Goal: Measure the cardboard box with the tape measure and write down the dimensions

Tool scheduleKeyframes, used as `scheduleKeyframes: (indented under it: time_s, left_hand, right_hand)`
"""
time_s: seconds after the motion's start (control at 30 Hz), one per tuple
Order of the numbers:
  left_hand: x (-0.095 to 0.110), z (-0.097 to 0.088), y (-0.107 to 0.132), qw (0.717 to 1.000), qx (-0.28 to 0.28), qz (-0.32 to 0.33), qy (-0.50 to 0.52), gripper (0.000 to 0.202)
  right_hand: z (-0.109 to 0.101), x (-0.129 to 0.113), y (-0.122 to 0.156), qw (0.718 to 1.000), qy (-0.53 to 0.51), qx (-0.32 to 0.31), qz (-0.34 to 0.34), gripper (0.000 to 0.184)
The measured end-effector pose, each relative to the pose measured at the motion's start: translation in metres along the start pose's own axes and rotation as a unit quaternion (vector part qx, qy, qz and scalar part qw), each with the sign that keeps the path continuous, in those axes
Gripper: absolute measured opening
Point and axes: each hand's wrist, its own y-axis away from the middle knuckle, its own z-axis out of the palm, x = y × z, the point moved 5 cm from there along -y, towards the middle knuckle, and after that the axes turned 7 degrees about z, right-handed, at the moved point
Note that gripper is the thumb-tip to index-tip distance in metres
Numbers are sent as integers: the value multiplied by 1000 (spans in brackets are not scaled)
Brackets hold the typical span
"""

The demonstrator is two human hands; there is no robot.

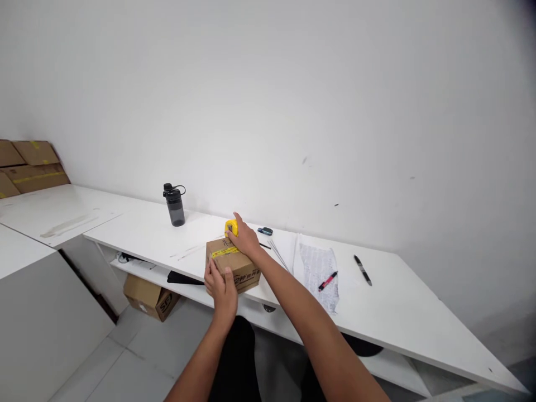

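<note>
- Centrally in the head view, a cardboard box [247, 274] is placed at the front edge of a white table [389, 301]; a yellow strip [224, 252] is seen across its top.
- The box is gripped at its near left corner by the left hand [221, 287], the thumb being set apart from the fingers.
- A yellow tape measure [230, 226] is pinched by the right hand [245, 241] at the far side of the box top.
- To the left, a dark bottle [175, 207] is stood upright, well apart from the box.
- To the right, a red pen [328, 281] is laid on a crumpled paper [312, 259]; farther right, a black pen [362, 270] is laid on the table.
- Below table height, an open carton [144, 294] marked "SF" is shown.
</note>
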Motion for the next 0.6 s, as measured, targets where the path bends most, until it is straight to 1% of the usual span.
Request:
scheduleKeyframes:
  time_s: [0.03,0.1,0.2,0.3,0.37,0.43,0.53,0.6]
  left_hand:
    - [5,4,4,1000,-8,-2,-8,61]
    - [11,7,5,1000,-17,-5,-2,61]
    - [10,7,-5,999,-19,-10,24,62]
    - [9,9,-14,998,-34,12,52,63]
    - [12,15,-20,997,-38,24,66,64]
    - [22,25,-26,995,-35,40,79,64]
    - [45,45,-36,991,-37,89,89,59]
    - [59,55,-38,989,-39,116,82,53]
  right_hand:
    - [-2,3,-1,1000,11,-4,-6,68]
    - [-6,8,-2,1000,19,2,-8,65]
    - [-8,11,-3,1000,27,9,4,64]
    - [-7,13,-9,1000,27,8,-8,61]
    - [-8,20,-17,1000,14,16,-18,59]
    - [-11,34,-28,1000,-8,25,-11,58]
    - [-16,62,-43,998,-46,28,32,57]
    - [-21,79,-47,995,-72,29,59,57]
